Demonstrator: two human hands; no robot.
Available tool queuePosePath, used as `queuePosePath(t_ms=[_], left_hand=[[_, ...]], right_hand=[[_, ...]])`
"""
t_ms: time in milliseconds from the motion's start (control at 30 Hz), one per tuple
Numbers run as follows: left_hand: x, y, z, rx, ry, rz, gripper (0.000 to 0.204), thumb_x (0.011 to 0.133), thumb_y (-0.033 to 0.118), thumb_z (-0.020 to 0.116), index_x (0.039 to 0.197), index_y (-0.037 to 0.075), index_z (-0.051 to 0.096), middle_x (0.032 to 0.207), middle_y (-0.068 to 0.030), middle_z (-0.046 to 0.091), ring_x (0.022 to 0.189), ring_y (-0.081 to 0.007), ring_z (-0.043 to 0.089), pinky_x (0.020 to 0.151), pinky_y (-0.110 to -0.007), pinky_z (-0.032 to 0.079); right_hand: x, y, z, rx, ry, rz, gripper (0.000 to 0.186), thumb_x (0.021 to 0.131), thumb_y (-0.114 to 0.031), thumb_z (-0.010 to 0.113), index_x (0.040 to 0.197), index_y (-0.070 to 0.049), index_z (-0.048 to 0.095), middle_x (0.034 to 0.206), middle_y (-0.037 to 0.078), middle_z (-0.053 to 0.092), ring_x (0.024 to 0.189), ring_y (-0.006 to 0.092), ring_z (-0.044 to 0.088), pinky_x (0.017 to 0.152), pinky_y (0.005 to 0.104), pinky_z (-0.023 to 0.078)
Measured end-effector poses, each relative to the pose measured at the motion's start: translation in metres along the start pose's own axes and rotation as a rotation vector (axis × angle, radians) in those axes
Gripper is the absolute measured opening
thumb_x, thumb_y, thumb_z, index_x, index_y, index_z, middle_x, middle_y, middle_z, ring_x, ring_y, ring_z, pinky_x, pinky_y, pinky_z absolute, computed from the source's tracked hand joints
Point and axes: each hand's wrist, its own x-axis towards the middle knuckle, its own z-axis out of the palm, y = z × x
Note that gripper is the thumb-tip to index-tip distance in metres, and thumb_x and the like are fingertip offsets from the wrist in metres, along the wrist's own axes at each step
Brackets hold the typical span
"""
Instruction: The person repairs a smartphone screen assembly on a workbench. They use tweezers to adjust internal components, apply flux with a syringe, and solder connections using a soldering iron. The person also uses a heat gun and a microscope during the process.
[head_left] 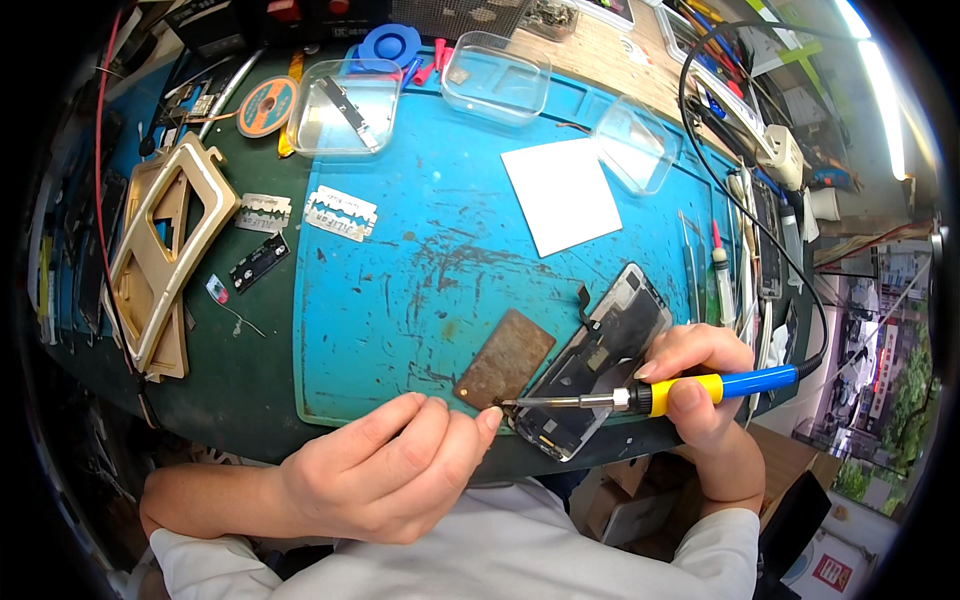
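My right hand (700, 385) grips a soldering iron (752, 382) with a blue and yellow handle. Its metal tip points left, reaching the near corner of a worn brown rectangular plate (506, 356). Close to that tip, my left hand (395, 468) is closed, thumb and fingers pressed together; whatever they may pinch is too small or hidden to make out. Beneath the iron lies a dark phone screen assembly (605, 345), back side up and slanted, beside the plate. A short black flex cable (585, 305) rises from its left edge.
A blue work mat (420, 290) covers the bench. Beyond are a white square pad (562, 196), clear plastic boxes (497, 80), razor blades (341, 213) and a solder reel (267, 106). Gold frames (170, 255) stand left. The iron's black cord (745, 205) arcs along the right; tweezers (690, 265) lie there.
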Motion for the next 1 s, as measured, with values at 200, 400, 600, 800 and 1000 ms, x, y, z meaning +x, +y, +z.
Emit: queuePosePath(t_ms=[200, 400, 600, 800, 1000], left_hand=[[0.001, -0.001, 0.000, -0.014, 0.006, 0.011, 0.018, 0.077, 0.004, 0.079, 0.095, 0.001, 0.079, 0.090, -0.0038, 0.063, 0.080, -0.0171, 0.064, 0.072, -0.029, 0.058], [0.000, 0.000, 0.002, -0.019, 0.007, 0.008, 0.022, 0.075, 0.003, 0.079, 0.096, -0.001, 0.079, 0.091, -0.0055, 0.063, 0.080, -0.0185, 0.064, 0.071, -0.030, 0.059], [-0.001, 0.001, 0.003, -0.021, 0.009, 0.004, 0.024, 0.072, 0.002, 0.079, 0.097, -0.002, 0.079, 0.094, -0.0069, 0.062, 0.080, -0.0197, 0.064, 0.070, -0.030, 0.058], [0.000, 0.001, 0.004, -0.004, 0.030, -0.003, 0.022, 0.073, 0.000, 0.079, 0.095, -0.002, 0.079, 0.091, -0.0066, 0.063, 0.080, -0.0199, 0.064, 0.065, -0.029, 0.056], [0.001, 0.001, 0.003, 0.022, 0.022, 0.010, 0.017, 0.078, 0.000, 0.077, 0.095, -0.001, 0.079, 0.089, -0.0053, 0.063, 0.079, -0.0203, 0.065, 0.063, -0.028, 0.055]], right_hand=[[-0.003, 0.002, -0.001, 0.009, 0.012, -0.007, 0.022, 0.090, -0.020, 0.072, 0.090, 0.001, 0.071, 0.079, 0.011, 0.075, 0.058, 0.0137, 0.064, 0.054, 0.0246, 0.050], [-0.006, 0.001, 0.000, 0.096, 0.068, 0.021, 0.026, 0.094, -0.024, 0.071, 0.092, 0.003, 0.071, 0.083, 0.013, 0.074, 0.065, 0.0142, 0.066, 0.059, 0.0247, 0.051], [-0.011, 0.002, -0.002, 0.153, 0.121, 0.003, 0.033, 0.098, -0.030, 0.069, 0.098, 0.002, 0.068, 0.085, 0.012, 0.070, 0.071, 0.0141, 0.065, 0.065, 0.0262, 0.051], [-0.015, 0.004, -0.002, 0.092, 0.173, -0.039, 0.036, 0.101, -0.035, 0.064, 0.100, 0.001, 0.065, 0.086, 0.012, 0.069, 0.071, 0.0122, 0.059, 0.066, 0.0256, 0.048], [-0.014, 0.011, -0.007, 0.103, 0.197, -0.149, 0.036, 0.102, -0.035, 0.062, 0.101, 0.002, 0.064, 0.090, 0.012, 0.067, 0.071, 0.0124, 0.059, 0.067, 0.0254, 0.047]])
